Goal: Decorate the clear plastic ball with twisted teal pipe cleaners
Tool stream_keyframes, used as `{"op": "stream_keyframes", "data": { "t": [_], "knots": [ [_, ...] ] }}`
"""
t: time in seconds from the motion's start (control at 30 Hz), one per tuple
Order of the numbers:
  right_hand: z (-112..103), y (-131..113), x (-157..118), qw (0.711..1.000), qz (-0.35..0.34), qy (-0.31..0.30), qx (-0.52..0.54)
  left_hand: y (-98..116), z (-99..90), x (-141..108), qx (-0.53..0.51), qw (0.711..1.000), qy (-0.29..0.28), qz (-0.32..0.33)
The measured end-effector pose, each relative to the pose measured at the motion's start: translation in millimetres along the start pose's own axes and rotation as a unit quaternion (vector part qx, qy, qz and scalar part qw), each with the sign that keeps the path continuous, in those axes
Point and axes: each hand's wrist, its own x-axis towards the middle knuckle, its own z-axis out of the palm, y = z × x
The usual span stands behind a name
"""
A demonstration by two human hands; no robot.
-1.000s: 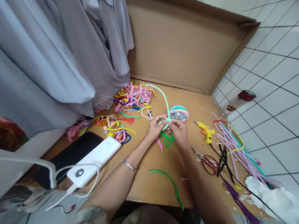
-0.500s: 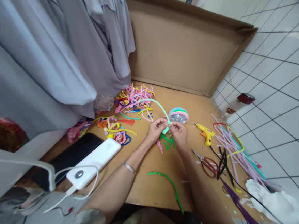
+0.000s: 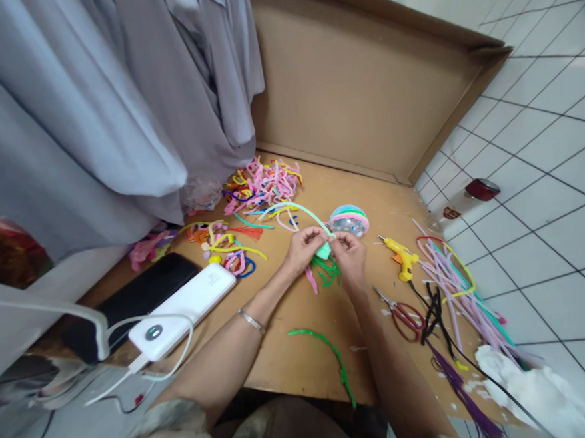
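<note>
Both hands meet over the middle of the table, pinching a mint-green pipe cleaner [image 3: 299, 209]. My left hand [image 3: 305, 250] is closed on it, with a flat, bunched mint-green part [image 3: 323, 251] showing just below the fingers. My right hand [image 3: 349, 252] pinches the same strand close by. Its long free end arches up and to the left. Under the hands lie dark green pipe cleaner pieces [image 3: 326, 272] and a pink piece [image 3: 311, 281]. Just behind the right hand sits a round clear container banded in blue, green and pink [image 3: 349, 222].
A yellow glue gun [image 3: 400, 257], red-handled scissors [image 3: 404, 316] and lilac pipe cleaners [image 3: 444, 272] lie right. A pink pile [image 3: 265, 184] is at the back. A white power bank [image 3: 183, 313] and black phone [image 3: 142, 293] lie left. A green strand [image 3: 332, 353] lies in front.
The arched free end of the mint-green pipe cleaner has swung lower and farther left. Both hands stay together in nearly the same place, and the view has shifted slightly.
</note>
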Motion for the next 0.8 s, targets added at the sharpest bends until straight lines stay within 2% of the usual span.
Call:
{"op": "stream_keyframes", "data": {
  "t": [0.23, 0.53, 0.8],
  "knots": [
    [2.2, -0.3, -0.5, 1.000, -0.001, 0.017, 0.000, -1.4, -0.1, 1.1, -0.016, 1.000, -0.004, -0.006],
    [3.1, -2.2, -1.2, 1.000, 0.005, 0.011, 0.004, -2.3, -1.3, 2.6, 0.006, 1.000, 0.008, 0.010],
    [4.5, -0.3, -2.3, 1.000, -0.005, 0.002, 0.000, -4.7, -2.8, 3.4, -0.031, 0.999, -0.008, -0.030]
  ]
}}
